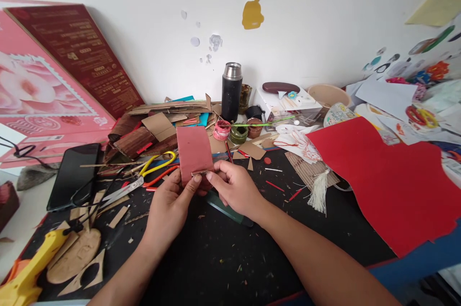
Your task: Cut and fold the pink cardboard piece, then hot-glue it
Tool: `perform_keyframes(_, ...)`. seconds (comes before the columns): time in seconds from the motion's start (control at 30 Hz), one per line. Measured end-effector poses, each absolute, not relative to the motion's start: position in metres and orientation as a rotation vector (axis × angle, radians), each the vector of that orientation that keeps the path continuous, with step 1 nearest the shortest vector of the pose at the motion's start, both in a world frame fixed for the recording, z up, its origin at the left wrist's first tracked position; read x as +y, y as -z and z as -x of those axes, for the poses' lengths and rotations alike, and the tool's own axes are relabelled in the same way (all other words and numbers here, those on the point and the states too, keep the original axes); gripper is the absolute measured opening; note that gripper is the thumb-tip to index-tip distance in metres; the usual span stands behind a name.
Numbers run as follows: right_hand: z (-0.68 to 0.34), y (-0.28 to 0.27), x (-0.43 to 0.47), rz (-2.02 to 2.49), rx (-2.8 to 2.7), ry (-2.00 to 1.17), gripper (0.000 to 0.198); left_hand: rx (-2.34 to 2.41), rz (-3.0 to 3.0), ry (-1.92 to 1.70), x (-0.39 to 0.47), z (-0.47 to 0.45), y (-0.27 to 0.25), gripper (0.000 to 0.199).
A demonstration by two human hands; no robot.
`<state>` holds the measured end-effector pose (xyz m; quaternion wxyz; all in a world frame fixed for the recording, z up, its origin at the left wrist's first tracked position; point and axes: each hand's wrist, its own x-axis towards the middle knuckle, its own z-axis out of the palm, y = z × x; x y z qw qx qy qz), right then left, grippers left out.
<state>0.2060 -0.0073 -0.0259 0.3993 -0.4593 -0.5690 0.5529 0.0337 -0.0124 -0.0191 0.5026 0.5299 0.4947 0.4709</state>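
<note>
A curved piece of cardboard [195,151], painted dull pink-red, is held up over the black tabletop. My left hand [169,202] grips its lower left edge, thumb on the near side. My right hand [236,186] pinches its lower right corner, thumb and fingers close to the left thumb. Between the thumbs the bottom edge looks rough and brown. Under my right hand lies a dark green flat object [228,211], partly covered. Scissors with yellow and orange handles [158,164] rest just left of the cardboard piece.
Behind stand a black flask [231,92] and paint jars, pink [222,129] and green [238,133]. Cardboard scraps [158,126] pile up at the back left. A phone [74,176] and yellow glue gun [32,267] lie left. Red sheet [389,186] covers the right side.
</note>
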Motion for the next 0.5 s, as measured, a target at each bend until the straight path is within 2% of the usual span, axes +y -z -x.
perform_keyframes(0.37, -0.2046, 0.0226, -0.0075, 1.164, -1.385, -1.405, 0.01, 1.106, -1.109, -1.153, -0.0066, -0.0284, 0.0244, 0.042)
perform_keyframes(0.5, -0.2056, 0.0229, -0.0053, 1.086, -1.329, -1.478, 0.018, 1.069, -1.141, -1.178, -0.0078, -0.0261, 0.0229, 0.036)
